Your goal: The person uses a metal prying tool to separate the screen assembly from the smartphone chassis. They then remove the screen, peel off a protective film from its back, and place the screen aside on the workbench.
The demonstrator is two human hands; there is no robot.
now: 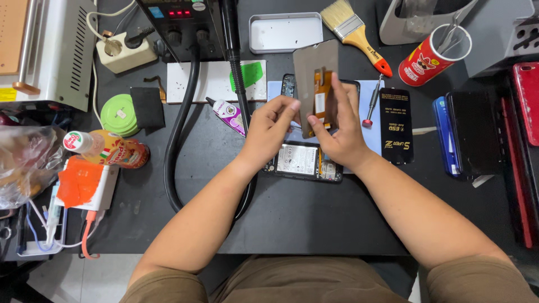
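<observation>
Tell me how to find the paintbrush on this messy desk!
Look at the far edge of the dark desk, just right of the shallow grey metal tray. The paintbrush lies slanted there, beside a red can. It alone has pale bristles, a yellow wooden handle and a red tip.

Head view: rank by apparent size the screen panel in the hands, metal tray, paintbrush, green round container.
1. Screen panel, though held nearer the camera, so unsure against the tray
2. Metal tray
3. Paintbrush
4. Green round container
</observation>
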